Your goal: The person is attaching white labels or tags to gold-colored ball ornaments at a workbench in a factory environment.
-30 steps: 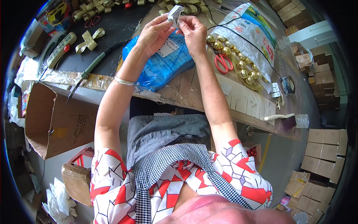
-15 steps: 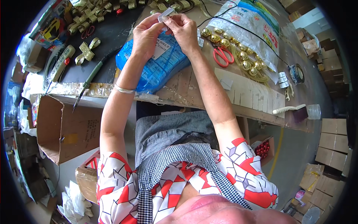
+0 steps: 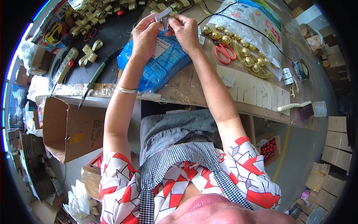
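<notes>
Both my hands are raised over the worktable [image 3: 194, 84] and pinch one small silver-white folded piece [image 3: 163, 15] between their fingertips. My left hand [image 3: 144, 34] grips it from the left, my right hand [image 3: 185, 33] from the right. Right beneath them lies a blue plastic bag [image 3: 160, 67] with a white label. A thin bracelet circles my left wrist.
Red-handled scissors [image 3: 225, 53] and several gold bells [image 3: 238, 50] lie to the right beside a large printed bag [image 3: 250, 22]. Gold ribbon bows [image 3: 90, 52] and a long thin tool with a green handle [image 3: 94, 80] rest on a dark mat at left. An open cardboard box [image 3: 65, 128] stands below the table edge.
My hands have stayed together on the small piece, working it with the fingertips. The view has shifted slightly, so the table sits a little lower and to the right.
</notes>
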Demonstrator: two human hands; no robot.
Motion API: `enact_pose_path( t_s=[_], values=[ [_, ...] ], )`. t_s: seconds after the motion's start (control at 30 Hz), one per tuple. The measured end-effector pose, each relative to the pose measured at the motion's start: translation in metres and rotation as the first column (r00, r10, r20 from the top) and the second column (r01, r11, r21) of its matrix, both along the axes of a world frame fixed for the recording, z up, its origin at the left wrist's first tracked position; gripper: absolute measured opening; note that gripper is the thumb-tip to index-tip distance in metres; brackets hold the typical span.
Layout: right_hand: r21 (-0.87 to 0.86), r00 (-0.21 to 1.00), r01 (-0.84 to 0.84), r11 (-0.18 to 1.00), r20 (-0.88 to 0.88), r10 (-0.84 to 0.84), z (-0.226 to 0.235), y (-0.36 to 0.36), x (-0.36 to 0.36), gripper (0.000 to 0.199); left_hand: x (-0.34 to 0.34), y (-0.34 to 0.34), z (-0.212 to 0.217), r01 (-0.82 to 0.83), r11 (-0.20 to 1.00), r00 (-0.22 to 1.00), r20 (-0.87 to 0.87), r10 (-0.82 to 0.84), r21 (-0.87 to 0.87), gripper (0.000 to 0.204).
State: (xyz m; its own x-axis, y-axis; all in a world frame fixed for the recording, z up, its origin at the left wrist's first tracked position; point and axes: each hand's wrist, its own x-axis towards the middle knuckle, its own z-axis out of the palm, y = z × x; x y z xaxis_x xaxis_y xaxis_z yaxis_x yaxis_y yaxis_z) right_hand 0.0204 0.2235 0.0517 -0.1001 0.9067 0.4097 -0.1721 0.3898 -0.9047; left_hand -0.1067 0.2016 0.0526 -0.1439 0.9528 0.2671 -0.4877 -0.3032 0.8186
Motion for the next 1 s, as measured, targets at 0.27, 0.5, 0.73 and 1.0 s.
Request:
enact_pose_path(
  t_s=[0.27,0.5,0.73,1.0],
  values=[
    [0.009,0.999,0.027,1.000,-0.039,-0.027,0.006,-0.004,0.000,0.016,0.001,0.001,-0.005,-0.031,0.997,0.993,-0.109,0.039,0.069,0.039],
    [-0.061,0.997,-0.066,0.996,-0.038,0.064,0.002,0.003,0.010,0.018,0.000,-0.002,-0.002,-0.007,0.999,0.985,-0.169,0.015,0.052,0.038],
    [-0.051,0.905,-0.419,0.906,-0.101,0.413,0.001,0.012,0.030,0.023,-0.010,0.001,-0.002,0.151,0.988,0.986,0.067,-0.152,0.028,0.036],
    [0.008,0.987,-0.158,0.987,0.045,0.157,-0.005,0.014,0.027,0.017,-0.032,0.019,-0.014,0.400,0.915,0.876,0.273,-0.397,0.046,0.035]
  ],
)
